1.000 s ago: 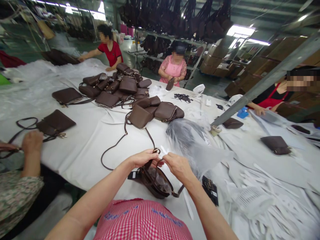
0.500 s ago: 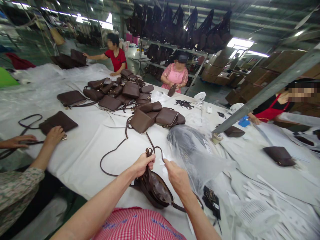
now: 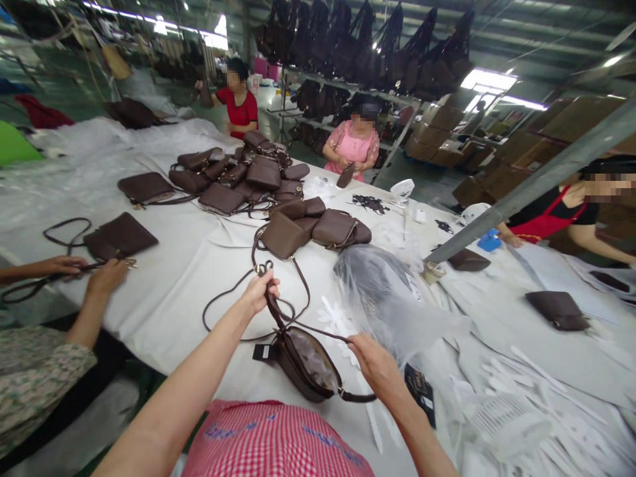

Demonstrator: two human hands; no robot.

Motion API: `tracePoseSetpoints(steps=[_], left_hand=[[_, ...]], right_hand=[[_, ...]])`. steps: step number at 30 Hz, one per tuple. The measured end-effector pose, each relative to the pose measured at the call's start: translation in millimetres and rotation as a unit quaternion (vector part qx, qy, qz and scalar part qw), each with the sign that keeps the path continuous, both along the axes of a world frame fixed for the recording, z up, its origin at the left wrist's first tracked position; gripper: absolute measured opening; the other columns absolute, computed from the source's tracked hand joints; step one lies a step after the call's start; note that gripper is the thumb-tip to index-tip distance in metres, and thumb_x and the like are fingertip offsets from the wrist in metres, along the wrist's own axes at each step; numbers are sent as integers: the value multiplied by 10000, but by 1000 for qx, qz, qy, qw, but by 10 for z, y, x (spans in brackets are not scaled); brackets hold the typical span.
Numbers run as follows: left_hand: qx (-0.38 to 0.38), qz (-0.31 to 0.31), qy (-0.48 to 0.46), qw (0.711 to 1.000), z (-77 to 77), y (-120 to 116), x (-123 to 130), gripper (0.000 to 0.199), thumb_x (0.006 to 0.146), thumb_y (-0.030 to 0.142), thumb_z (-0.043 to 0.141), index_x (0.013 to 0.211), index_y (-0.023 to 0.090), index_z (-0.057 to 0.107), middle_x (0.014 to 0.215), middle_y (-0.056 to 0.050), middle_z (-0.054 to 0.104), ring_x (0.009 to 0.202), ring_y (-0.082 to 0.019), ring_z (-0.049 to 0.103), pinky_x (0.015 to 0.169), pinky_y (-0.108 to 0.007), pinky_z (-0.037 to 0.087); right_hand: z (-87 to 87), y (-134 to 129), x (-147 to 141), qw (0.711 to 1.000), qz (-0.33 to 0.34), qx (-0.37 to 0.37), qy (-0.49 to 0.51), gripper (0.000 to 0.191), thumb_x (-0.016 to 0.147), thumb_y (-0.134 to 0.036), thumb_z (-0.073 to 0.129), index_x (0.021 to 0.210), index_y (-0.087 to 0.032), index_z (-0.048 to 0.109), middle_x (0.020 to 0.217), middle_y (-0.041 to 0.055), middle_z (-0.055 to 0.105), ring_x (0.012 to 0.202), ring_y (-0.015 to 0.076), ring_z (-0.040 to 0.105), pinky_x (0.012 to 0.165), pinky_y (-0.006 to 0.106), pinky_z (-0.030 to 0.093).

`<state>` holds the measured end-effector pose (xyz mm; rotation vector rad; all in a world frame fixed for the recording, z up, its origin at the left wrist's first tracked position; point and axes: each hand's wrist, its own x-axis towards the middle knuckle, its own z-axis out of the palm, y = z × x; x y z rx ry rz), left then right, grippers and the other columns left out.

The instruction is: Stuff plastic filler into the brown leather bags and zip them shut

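Note:
A dark brown handbag [image 3: 303, 377] stands open at the table's near edge, with clear plastic [image 3: 315, 358] inside and a black tag [image 3: 265, 352] at its left. My left hand [image 3: 259, 291] is closed round the bag's strap, gathered up left of the opening. Lower on the right, my right hand [image 3: 370, 354] grips another stretch of strap, which runs taut between the two hands. Just beyond, a brown bag [image 3: 284, 235] lies with its long thin strap looped on the table toward my left hand.
Several brown bags [image 3: 238, 175] are heaped mid-table. A plastic-wrapped bundle [image 3: 372, 278] and a slanting metal post [image 3: 497, 205] stand right, with white strips [image 3: 521, 384] nearer. At left, a co-worker's hands [image 3: 106, 275] hold a strap; other people work across the table.
My left hand has moved left and away from me with the strap, and my right hand has shifted right and down. The strap between them has stretched out, and the handbag's opening shows more.

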<state>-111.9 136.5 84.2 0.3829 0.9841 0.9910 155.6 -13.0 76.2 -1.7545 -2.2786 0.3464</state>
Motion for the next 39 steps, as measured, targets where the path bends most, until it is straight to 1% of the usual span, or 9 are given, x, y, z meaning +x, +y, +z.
tracePoseSetpoints(steps=[6, 10, 14, 17, 20, 24, 30, 37, 39], left_hand=[[97, -322, 71, 939, 174, -398, 457, 233, 775, 310, 696, 700, 126, 572, 446, 44, 505, 354, -54, 334, 375, -199, 241], [140, -428, 59, 891, 211, -540, 635, 282, 744, 391, 669, 704, 144, 540, 546, 25, 563, 391, -42, 295, 395, -200, 224], [138, -442, 64, 884, 147, -576, 614, 305, 704, 362, 672, 631, 187, 434, 476, 87, 390, 402, -49, 263, 395, -199, 216], [138, -457, 93, 874, 99, -560, 597, 261, 664, 321, 693, 647, 178, 476, 481, 80, 404, 419, -64, 321, 412, -203, 252], [145, -495, 149, 844, 53, -538, 618, 210, 566, 205, 718, 710, 154, 574, 519, 49, 505, 431, -87, 396, 415, -213, 284], [192, -551, 229, 779, 25, -571, 684, 246, 482, 98, 694, 714, 158, 637, 555, 45, 541, 462, -100, 413, 425, -215, 298], [245, -598, 234, 727, 154, -599, 701, 234, 597, 157, 599, 820, 173, 671, 719, 13, 615, 620, -147, 508, 553, -222, 389], [252, -635, 234, 692, 41, -637, 596, 407, 792, 467, 574, 1070, 170, 586, 763, -4, 583, 624, -144, 512, 571, -232, 410], [222, -619, 257, 708, 12, -659, 527, 479, 795, 539, 564, 1097, 167, 553, 687, 14, 544, 577, -136, 481, 532, -229, 389]], right_hand=[[370, 246, -292, 999, -17, 21, -44, 362, 991, -395, 356, 847, -211, 632, 808, 44, 637, 715, 151, 586, 582, 234, 331], [433, 346, -396, 995, -70, 37, -59, 362, 989, -380, 370, 819, -202, 635, 790, 49, 656, 699, 148, 591, 561, 231, 311], [330, 351, -319, 996, -79, 20, -28, 292, 971, -362, 427, 880, -188, 644, 816, 63, 668, 764, 176, 620, 638, 240, 401], [293, 324, -276, 997, -67, 19, 39, 323, 934, -279, 483, 1230, -165, 544, 1091, 118, 642, 965, 217, 620, 778, 305, 474], [347, 257, -304, 999, -14, -9, 51, 597, 899, -223, 519, 1456, -211, 304, 1396, 148, 449, 1154, 243, 548, 867, 348, 481], [403, 130, -414, 992, 71, -67, 82, 515, 923, -299, 531, 1416, -288, 382, 1273, 70, 545, 1073, 197, 581, 877, 296, 466], [165, 4, -436, 989, -52, -5, 137, 194, 960, -313, 489, 997, -191, 635, 929, 41, 608, 874, 156, 584, 782, 239, 451], [-85, -248, -250, 945, -100, 52, 307, 185, 925, -319, 540, 1026, -198, 637, 935, 44, 653, 887, 163, 594, 828, 260, 449], [-208, -415, -7, 918, -204, 42, 338, 208, 936, -322, 492, 1006, -198, 643, 917, 34, 670, 868, 159, 615, 817, 256, 457]])
